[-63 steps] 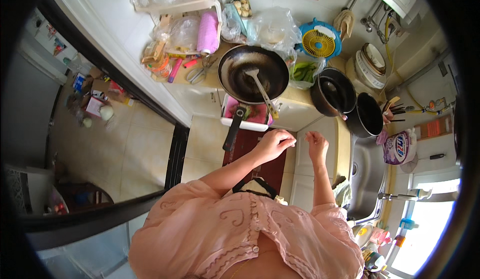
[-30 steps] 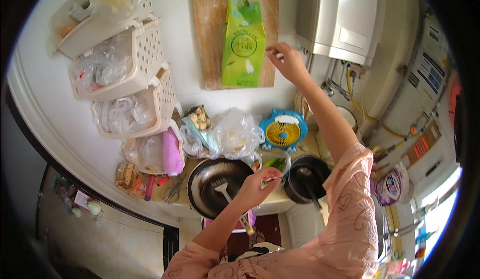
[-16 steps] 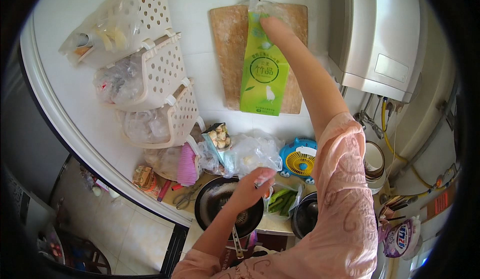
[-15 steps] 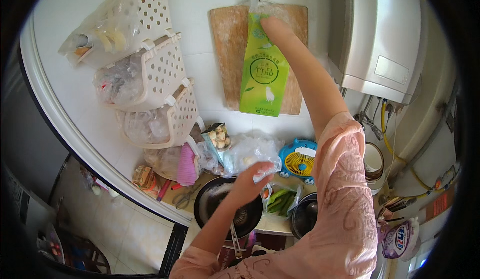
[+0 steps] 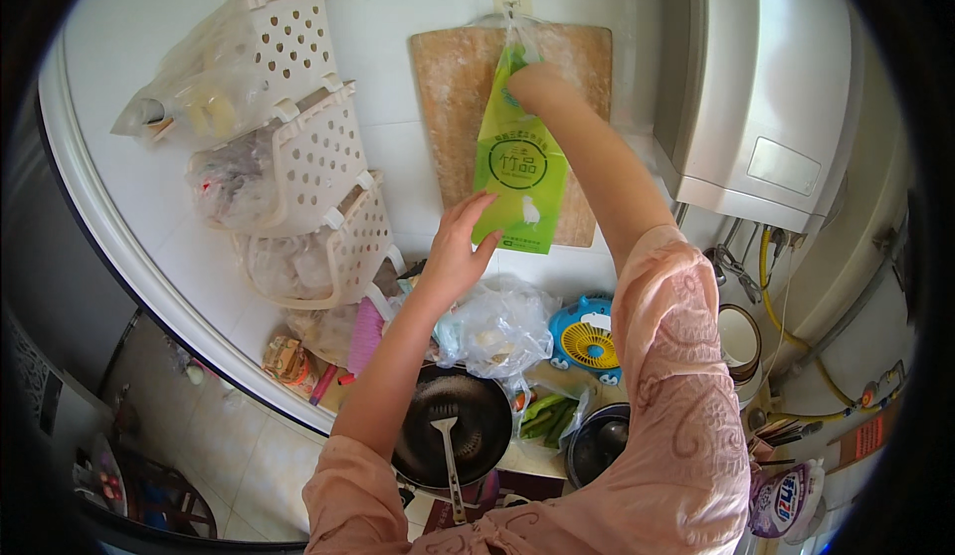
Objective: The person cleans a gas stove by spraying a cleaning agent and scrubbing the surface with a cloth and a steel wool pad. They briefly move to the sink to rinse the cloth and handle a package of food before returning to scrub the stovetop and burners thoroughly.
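3 stacked white baskets [image 5: 298, 157] on the left wall hold clear plastic bags. Below, a dark pan [image 5: 453, 431] carries a spatula. The green bag [image 5: 517, 162] hangs on the far wall before a wooden board [image 5: 448, 107] — long axis vertical, mouth up. The right hand [image 5: 532, 86] is clamped near its top; the left hand [image 5: 458, 247], fingers apart, touches its lower edge.

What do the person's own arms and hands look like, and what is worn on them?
Both hands are bare: no gloves, and no rings or watch that I can see on the left hand or the right hand. The forearms are uncovered. The person wears a pink garment with a swirling embroidered pattern; its loose sleeves end near the elbows.
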The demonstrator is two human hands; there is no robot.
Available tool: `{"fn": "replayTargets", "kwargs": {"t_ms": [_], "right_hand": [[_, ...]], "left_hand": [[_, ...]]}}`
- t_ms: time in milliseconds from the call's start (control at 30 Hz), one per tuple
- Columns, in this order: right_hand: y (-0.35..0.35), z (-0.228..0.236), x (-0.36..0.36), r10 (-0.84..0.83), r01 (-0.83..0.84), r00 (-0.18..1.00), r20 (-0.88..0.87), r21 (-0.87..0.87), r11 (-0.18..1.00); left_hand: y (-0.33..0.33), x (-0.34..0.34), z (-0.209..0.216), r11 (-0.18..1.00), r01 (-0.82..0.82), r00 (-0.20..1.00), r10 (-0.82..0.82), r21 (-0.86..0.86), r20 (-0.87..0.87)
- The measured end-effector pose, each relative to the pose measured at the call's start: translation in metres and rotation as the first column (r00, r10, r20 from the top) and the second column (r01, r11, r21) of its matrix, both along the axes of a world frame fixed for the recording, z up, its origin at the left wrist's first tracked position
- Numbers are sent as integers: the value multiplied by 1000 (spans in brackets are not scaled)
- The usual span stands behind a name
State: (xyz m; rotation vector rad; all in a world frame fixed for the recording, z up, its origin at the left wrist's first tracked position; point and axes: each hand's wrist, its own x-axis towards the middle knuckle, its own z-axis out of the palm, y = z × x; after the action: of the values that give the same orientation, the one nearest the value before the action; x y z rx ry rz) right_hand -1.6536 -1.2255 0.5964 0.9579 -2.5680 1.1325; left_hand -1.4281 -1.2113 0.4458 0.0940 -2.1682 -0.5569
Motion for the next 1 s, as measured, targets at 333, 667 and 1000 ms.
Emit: {"fn": "replayTargets", "kwargs": {"t_ms": [333, 667, 1000], "right_hand": [[38, -1, 12, 338, -149, 554, -761, 309, 939], [34, 14, 5, 585, -170, 630, -510, 645, 745], [10, 18, -16, 563, -360, 688, -458, 458, 813]], "left_hand": [[-38, -61, -18, 982, -179, 983, 182, 57, -39], [4, -83, -18, 954, -294, 953, 298, -67, 59], [-68, -92, -83, 737, 125, 992, -74, 664, -105]]}}
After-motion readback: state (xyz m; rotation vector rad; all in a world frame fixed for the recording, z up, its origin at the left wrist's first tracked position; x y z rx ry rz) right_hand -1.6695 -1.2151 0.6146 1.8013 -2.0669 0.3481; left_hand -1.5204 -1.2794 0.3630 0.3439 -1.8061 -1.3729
